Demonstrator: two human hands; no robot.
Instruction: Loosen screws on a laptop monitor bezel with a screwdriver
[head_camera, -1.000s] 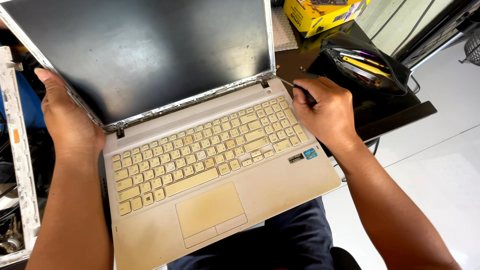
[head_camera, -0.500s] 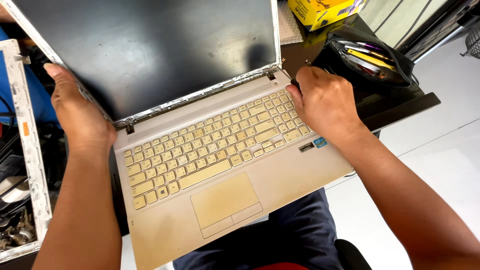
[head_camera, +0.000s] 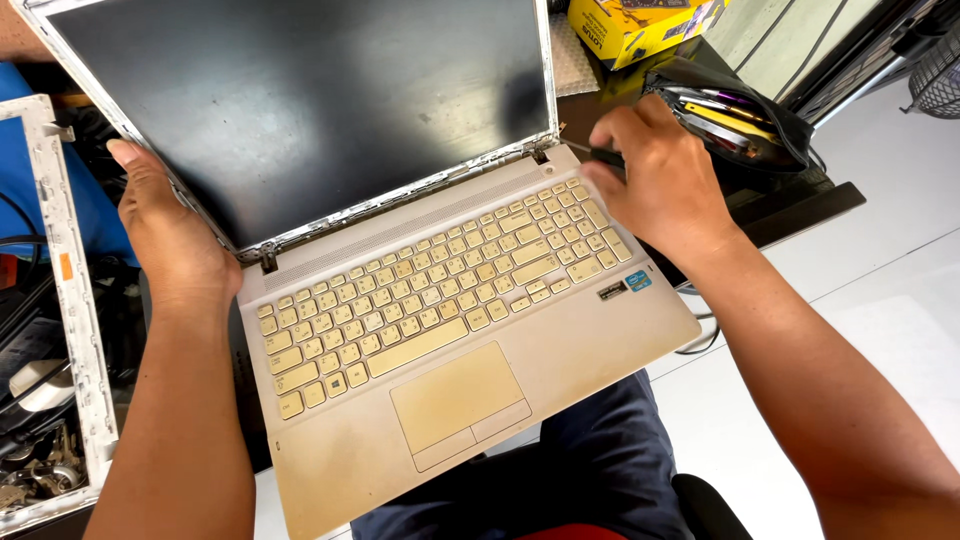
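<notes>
Laptop (head_camera: 420, 330) lies open across the person's lap; left hand (head_camera: 175, 235) clamps its hinge-side edge steady, right hand (head_camera: 660, 180) closed around a thin tool (head_camera: 590, 151), probably a screwdriver, at the right hinge (head_camera: 541, 155).

Your dark desk (head_camera: 800, 205), bearing yellow box (head_camera: 640, 25), open black pouch (head_camera: 735, 115) of tools, your opened beige laptop (head_camera: 450, 330) overhanging its edge
</notes>
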